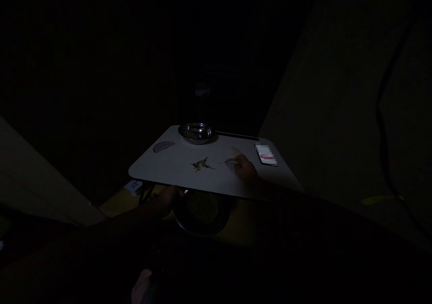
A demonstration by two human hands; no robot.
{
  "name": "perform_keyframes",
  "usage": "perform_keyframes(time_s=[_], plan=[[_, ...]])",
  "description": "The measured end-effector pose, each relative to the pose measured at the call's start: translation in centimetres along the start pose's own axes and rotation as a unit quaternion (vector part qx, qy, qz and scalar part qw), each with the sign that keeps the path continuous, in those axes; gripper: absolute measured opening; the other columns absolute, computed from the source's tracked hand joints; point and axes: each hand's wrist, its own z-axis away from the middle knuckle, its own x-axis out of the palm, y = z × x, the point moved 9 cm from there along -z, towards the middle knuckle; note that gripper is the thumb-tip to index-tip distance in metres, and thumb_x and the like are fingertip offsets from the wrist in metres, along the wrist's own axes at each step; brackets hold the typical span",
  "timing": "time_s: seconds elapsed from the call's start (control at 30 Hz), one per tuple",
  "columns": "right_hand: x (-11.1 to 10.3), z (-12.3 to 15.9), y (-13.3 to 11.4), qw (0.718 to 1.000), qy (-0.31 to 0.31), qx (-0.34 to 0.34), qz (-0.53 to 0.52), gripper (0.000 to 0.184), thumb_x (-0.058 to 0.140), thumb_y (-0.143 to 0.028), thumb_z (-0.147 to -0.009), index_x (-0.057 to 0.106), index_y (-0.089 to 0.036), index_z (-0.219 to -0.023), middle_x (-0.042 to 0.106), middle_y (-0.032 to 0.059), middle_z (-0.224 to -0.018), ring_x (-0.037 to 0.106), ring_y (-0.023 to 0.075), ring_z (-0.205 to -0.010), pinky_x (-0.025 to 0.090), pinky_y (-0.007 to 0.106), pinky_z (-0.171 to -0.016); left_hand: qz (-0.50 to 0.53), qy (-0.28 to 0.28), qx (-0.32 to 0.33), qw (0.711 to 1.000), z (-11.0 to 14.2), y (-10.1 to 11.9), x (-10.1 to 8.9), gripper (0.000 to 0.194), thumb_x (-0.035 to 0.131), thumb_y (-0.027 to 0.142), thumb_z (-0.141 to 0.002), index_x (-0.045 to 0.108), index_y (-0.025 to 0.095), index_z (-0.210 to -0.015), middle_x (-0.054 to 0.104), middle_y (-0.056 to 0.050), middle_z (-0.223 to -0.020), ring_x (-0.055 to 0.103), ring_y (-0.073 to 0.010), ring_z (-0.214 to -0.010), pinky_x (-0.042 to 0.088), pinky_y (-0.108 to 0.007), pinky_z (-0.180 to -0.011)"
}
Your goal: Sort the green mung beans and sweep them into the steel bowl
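1. Green seeds (201, 164) lie in a loose scatter near the middle of the white lap table (158, 167), with a few stray bits to their right; more fill the dark bowl (201, 208) below the table's near edge, and a thin layer sits in the steel bowl (195, 133) at the far edge
2. Your right hand (245, 170) rests on the tabletop, right of the scatter, with your fingers drawn narrow over a small clear disc (231, 163), which they seem to hold
3. Your left hand (165, 200) is below the near edge of the table, just left of the dark bowl, close to a thin pale tip (186, 191) that pokes out past it; the shadow is too deep for you to tell how those fingers stand
4. Far left on the tabletop sits a grey half-round piece (164, 147)
5. Far right lies a phone (266, 154) with a blurred, red-marked face, beside a black slot (236, 136) along the far edge
6. Left of the dark bowl, a white paper (133, 187) lies on the yellow floor (116, 203)
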Motion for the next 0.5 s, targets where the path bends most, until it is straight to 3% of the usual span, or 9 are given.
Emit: perform_keyframes(time_s=[0.1, 0.27, 0.5], plan=[[0.2, 0.0, 0.2, 1.0, -0.007, -0.005, -0.01, 0.029, 0.037, -0.026, -0.067, 0.039, -0.021, -0.096, 0.055, 0.001, -0.072, 0.047, 0.0112, -0.058, 0.034, 0.021, -0.053, 0.004, -0.025, -0.011, 1.0, 0.2, 0.1, 0.5, 0.011, 0.043, 0.014, -0.046, 0.046, 0.015, -0.035, 0.044, -0.002, -0.033, 0.041, -0.0139, -0.036, 0.034, -0.029, -0.042], [0.7, -0.3, 0.0, 0.999, -0.03, -0.025, -0.018, 0.029, 0.038, -0.025, -0.068, 0.039, -0.021, -0.097, 0.055, 0.0012, -0.074, 0.048, 0.0116, -0.061, 0.034, 0.022, -0.054, 0.001, 0.002, -0.029, 1.0, 0.1, -0.3, 0.0, 0.009, 0.044, 0.017, -0.047, 0.047, 0.016, -0.038, 0.046, -0.002, -0.036, 0.042, -0.0143, -0.037, 0.034, -0.03, -0.042], [0.9, -2.2, -0.5, 0.996, -0.051, -0.039, 0.058, 0.03, 0.04, -0.028, -0.069, 0.039, -0.02, -0.098, 0.054, 0.0046, -0.089, 0.05, 0.0151, -0.074, 0.034, 0.024, -0.059, 0.031, -0.004, -0.004, 1.0, 0.2, 0.1, 0.2, 0.008, 0.043, 0.015, -0.047, 0.047, 0.015, -0.04, 0.046, -0.001, -0.037, 0.043, -0.0132, -0.038, 0.035, -0.029, -0.044]])
